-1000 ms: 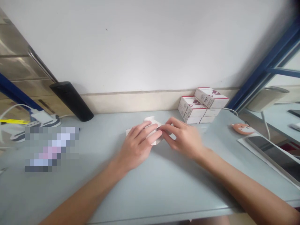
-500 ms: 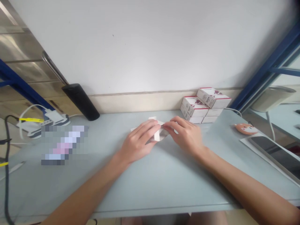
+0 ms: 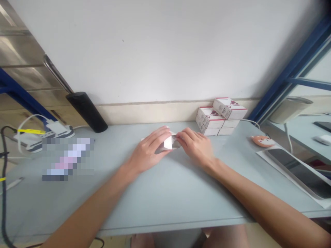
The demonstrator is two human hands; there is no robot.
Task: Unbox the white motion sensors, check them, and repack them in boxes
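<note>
A small white cardboard box (image 3: 168, 143) with a loose flap rests on the pale blue desk, mostly covered by my fingers. My left hand (image 3: 148, 148) grips it from the left, fingers over the top and thumb along the near side. On the box's right end, my right hand (image 3: 196, 144) has its fingertips pinched at the edge of the cardboard. Just beyond that hand stands a stack of white boxes with red edges (image 3: 216, 120). What lies inside the held box is hidden.
At the left are a black cylinder (image 3: 88, 112), a power strip (image 3: 51, 137) with cables and a blurred-out object (image 3: 68, 158). An orange animal-faced item (image 3: 263, 141) and a dark flat slab (image 3: 297, 170) lie at the right. A white wall (image 3: 155, 51) rises behind the desk.
The view has swung slightly to the right. The box's loose white flap sits lower and closer in under my left fingers. My right fingertips have curled in more at the box's end.
</note>
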